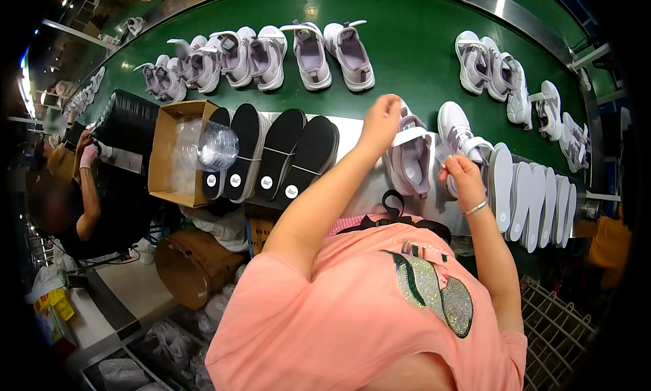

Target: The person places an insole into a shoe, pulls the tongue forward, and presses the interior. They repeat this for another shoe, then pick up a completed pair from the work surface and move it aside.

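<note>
On the metal ledge in front of me stands a pale lilac sneaker [409,166], its heel toward me and its strap across the opening. My left hand [381,123] is closed beside its far end, fingers curled; what they hold, if anything, is hidden. My right hand [464,181] pinches a small piece of clear plastic [443,153] between thumb and fingers, just right of that sneaker. The mate, another pale sneaker [456,126], lies just beyond my right hand, with a white strap at its near end.
Black insoles [281,150] in banded stacks lie left, beside a cardboard box [163,164] holding clear plastic shells [217,145]. White insoles [519,198] line the right. Several sneakers [310,55] stand on the green belt [413,45]. A co-worker [81,194] is far left.
</note>
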`<state>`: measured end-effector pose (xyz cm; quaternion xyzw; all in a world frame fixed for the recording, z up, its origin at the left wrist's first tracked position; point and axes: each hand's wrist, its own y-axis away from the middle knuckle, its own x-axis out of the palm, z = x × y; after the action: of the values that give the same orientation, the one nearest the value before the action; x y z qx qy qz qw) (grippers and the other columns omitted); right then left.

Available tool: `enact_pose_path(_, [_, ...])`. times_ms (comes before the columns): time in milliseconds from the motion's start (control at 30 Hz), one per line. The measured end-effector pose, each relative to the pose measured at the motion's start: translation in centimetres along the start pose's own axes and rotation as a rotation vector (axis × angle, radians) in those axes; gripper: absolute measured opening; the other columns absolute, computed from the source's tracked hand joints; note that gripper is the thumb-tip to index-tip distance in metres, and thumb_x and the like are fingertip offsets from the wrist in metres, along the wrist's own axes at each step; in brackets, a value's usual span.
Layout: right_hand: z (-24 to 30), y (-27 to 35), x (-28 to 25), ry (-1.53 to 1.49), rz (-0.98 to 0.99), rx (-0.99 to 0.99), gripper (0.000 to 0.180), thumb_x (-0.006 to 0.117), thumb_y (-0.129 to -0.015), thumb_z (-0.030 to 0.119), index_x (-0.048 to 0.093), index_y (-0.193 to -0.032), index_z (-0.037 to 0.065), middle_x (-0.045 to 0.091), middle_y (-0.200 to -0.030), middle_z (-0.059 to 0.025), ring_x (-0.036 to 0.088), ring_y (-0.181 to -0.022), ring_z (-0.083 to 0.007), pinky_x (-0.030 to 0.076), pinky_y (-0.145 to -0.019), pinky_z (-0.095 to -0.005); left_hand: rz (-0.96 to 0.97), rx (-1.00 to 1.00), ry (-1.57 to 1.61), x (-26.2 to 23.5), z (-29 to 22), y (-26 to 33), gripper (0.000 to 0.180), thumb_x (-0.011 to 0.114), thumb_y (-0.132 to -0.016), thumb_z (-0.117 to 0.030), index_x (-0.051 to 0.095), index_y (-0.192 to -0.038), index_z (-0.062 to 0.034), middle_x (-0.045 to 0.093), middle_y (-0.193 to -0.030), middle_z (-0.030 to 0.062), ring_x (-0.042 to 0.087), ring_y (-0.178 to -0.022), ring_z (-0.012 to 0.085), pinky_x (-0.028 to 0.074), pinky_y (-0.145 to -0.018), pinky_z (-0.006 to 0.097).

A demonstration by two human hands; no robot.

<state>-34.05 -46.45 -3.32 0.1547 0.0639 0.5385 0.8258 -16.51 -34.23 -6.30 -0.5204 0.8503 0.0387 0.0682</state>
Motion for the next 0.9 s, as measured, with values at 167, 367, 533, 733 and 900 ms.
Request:
enact_pose_path(167, [3.5,2.9,1.9,0.201,-0.013,-0.124,0.019,0.049,-0.085,0.016,0.056,-0.076,0.001,0.056,-0.066,-0.0035,0.051,-0.063,-0.0106,0.039,-0.066,-0.0231,0.251,0.326,-0.242,-2.3,-8.1,5.4,0.027,0.055,-0.079,-0.015,0.052,-0.100,0.0016,0.057,-0.087,0.0113,0.054,-0.078,0.0169,0.043,-0.070,0.027])
enact_pose_path(367, [2.4,3.1,0.1,0.448,-0.132,-0.292,0.014,0.050,-0.082,0.012,0.055,-0.076,-0.001,0.056,-0.067,-0.0068,0.053,-0.062,-0.0155,0.041,-0.060,-0.0283,0.198,-0.006,0.017,-7.1,-9.0,7.5,0.014,0.053,-0.079,-0.012,0.058,-0.087,-0.0021,0.060,-0.075,0.0086,0.055,-0.066,0.0146,0.043,-0.061,0.027])
enact_pose_path(533, [-0.6,4.5,-6.1,1.050,-0.338,-0.368,0.019,0.060,-0.073,0.020,0.057,-0.083,0.004,0.054,-0.093,-0.0147,0.048,-0.093,-0.0307,0.037,-0.081,-0.0380,-0.795,0.293,-0.760,-22.1,-8.9,6.4,0.014,0.048,-0.081,-0.009,0.059,-0.088,-0.0027,0.060,-0.082,0.0125,0.057,-0.075,0.0253,0.044,-0.067,0.034])
enact_pose_path(733, [-2.0,5.1,-4.5,1.069,-0.277,-0.108,0.026,0.060,-0.073,0.025,0.058,-0.089,0.005,0.052,-0.096,-0.0179,0.052,-0.086,-0.0342,0.042,-0.075,-0.0382,-0.721,0.516,-1.172,-22.2,-7.9,4.8,0.041,0.057,-0.079,-0.022,0.046,-0.113,-0.0018,0.049,-0.111,0.0171,0.047,-0.101,0.0301,0.036,-0.088,0.036])
enact_pose_path(900, [-1.8,5.9,-4.9,0.953,-0.148,-0.257,0.038,0.054,-0.077,0.036,0.054,-0.098,0.004,0.054,-0.100,-0.0143,0.052,-0.090,-0.0316,0.042,-0.077,-0.0368,0.323,0.323,-0.260,-1.1,-9.7,6.1,0.048,0.061,-0.071,-0.002,0.043,-0.115,-0.0016,0.049,-0.113,0.0122,0.048,-0.104,0.0203,0.037,-0.089,0.030])
